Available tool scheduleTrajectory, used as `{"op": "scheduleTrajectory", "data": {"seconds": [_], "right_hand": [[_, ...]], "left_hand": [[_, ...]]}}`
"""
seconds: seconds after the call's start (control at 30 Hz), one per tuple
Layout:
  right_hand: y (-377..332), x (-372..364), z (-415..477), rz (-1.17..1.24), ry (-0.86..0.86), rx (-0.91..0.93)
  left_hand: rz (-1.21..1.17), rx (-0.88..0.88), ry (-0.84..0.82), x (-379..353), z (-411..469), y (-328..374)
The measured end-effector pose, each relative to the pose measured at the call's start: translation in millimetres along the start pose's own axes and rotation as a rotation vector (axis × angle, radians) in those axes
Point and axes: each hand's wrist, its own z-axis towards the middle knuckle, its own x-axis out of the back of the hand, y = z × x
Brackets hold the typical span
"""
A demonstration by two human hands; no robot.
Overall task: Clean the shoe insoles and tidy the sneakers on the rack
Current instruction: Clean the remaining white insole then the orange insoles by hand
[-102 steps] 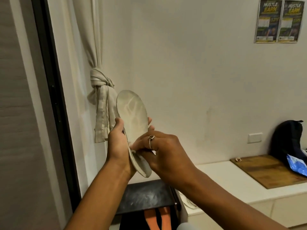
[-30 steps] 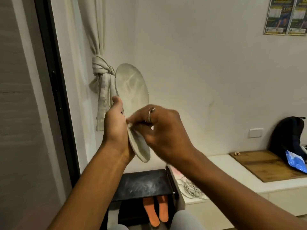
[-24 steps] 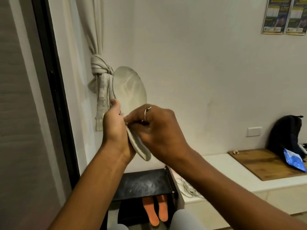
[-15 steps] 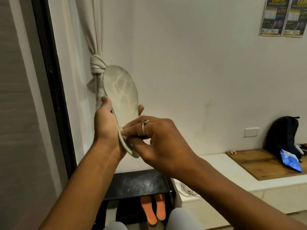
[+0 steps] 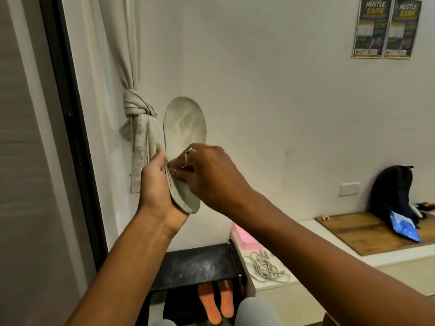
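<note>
Right now you are in the cleaning step, with a grey insole (image 5: pixel 184 128) held upright in front of the wall, toe end up, well above the black rack (image 5: pixel 195 267). Your left hand (image 5: pixel 156 182) wraps its grip around the lower half from behind, thumb lying along the near edge, so the heel end sits in your palm. Your right hand (image 5: pixel 207 172), ring on one finger, has its fingertips drawn together at the insole's left edge about midway up, apparently picking or pinching at something small there; what it pinches is too small to tell. The broad upper part shows pale streaks, which suggests dust is left on the surface. Two orange insoles (image 5: pixel 215 300) lie on a lower shelf of the rack, and a tangle of laces (image 5: pixel 266 267) rests on the white desk (image 5: pixel 329 252) beside it. No sneakers are in view, so the tidying looks some way off. Next, you probably need to keep the left hand firm while the right works upward over the streaked area, then lower the insole toward the rack.
</note>
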Motion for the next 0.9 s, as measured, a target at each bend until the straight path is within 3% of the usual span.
{"op": "scheduleTrajectory", "data": {"seconds": [0.3, 0.57, 0.9], "right_hand": [[-9.6, 6.7, -15.7, 0.109, -0.147, 0.015], [1.7, -0.9, 0.2, 0.052, 0.008, 0.014], [3.0, 14.3, -17.1, 0.111, -0.108, 0.041]], "left_hand": [[0.069, -0.041, 0.166, 6.5, 5.4, 7.4], [0.065, 0.002, 0.128, 1.3, 5.3, -1.8], [0.084, -0.007, 0.155, -3.3, 2.9, -0.8]]}}
